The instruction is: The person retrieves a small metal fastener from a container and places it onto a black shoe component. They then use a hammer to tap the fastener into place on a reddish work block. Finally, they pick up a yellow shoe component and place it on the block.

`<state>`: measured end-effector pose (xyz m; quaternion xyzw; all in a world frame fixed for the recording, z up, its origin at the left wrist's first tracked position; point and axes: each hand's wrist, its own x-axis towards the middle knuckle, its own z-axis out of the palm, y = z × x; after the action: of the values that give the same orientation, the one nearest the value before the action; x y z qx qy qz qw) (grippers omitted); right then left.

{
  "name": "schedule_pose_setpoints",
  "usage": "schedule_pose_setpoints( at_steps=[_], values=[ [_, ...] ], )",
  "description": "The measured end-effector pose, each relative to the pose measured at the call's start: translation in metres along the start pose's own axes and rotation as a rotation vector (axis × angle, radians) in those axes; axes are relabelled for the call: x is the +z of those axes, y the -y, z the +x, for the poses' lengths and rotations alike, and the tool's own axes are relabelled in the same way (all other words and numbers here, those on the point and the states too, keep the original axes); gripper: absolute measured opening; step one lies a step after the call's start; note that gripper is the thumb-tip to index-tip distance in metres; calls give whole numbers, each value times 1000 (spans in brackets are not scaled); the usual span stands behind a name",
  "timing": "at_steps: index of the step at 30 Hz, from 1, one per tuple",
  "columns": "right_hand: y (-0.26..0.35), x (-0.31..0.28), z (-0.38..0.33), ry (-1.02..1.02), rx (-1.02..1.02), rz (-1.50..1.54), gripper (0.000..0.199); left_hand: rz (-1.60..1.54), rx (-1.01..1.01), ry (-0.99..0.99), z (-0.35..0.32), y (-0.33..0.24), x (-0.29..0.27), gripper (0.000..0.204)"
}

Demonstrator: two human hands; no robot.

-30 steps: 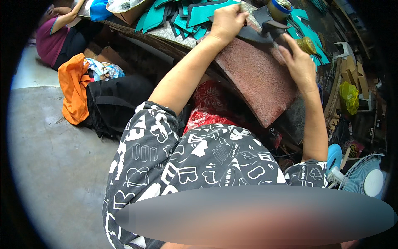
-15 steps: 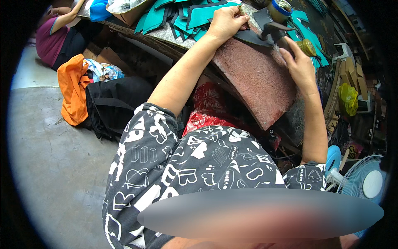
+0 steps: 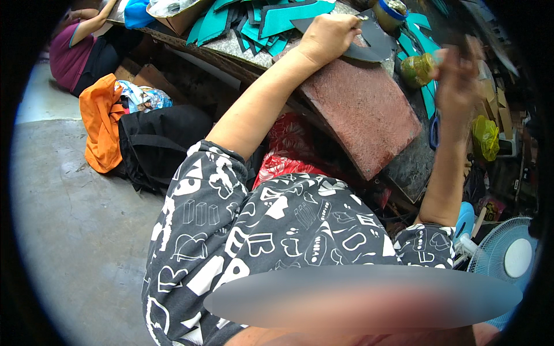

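Note:
My left hand (image 3: 329, 39) is closed above a flat black cut piece (image 3: 381, 43) with a curved outline. Its fingertips pinch a small thing whose end shows pale at the top; I cannot make out its kind. Under the black piece lies a thick, rough, reddish slab (image 3: 363, 109) at the bench's near edge. My right hand (image 3: 460, 81) is raised to the right of the slab, smeared by motion, and grips a hammer (image 3: 490, 40) that is also badly blurred.
Teal pieces with black edges (image 3: 254, 26) pile up left of my left hand. A blue-rimmed jar (image 3: 390, 12) and a yellowish jar (image 3: 416, 70) stand beyond the slab. A fan (image 3: 516, 259) is at lower right. Bags (image 3: 161, 138) and another person (image 3: 72, 55) are at left.
My right hand has swung the hammer up and to the right, away from the black piece. My left hand has shifted slightly right and nearer. The slab looks turned a little.

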<state>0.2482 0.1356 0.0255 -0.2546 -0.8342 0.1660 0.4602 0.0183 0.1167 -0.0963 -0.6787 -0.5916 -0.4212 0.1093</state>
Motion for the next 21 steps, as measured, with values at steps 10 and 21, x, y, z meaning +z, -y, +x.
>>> schedule_pose_setpoints(
  at_steps=[10,21],
  values=[
    [-39,22,-65,387,223,-491,42,-104,-94,-68,-4,-2,-1,18],
    [-41,15,-40,193,270,-197,43,-202,-193,-136,-3,13,0,24]
  ],
)
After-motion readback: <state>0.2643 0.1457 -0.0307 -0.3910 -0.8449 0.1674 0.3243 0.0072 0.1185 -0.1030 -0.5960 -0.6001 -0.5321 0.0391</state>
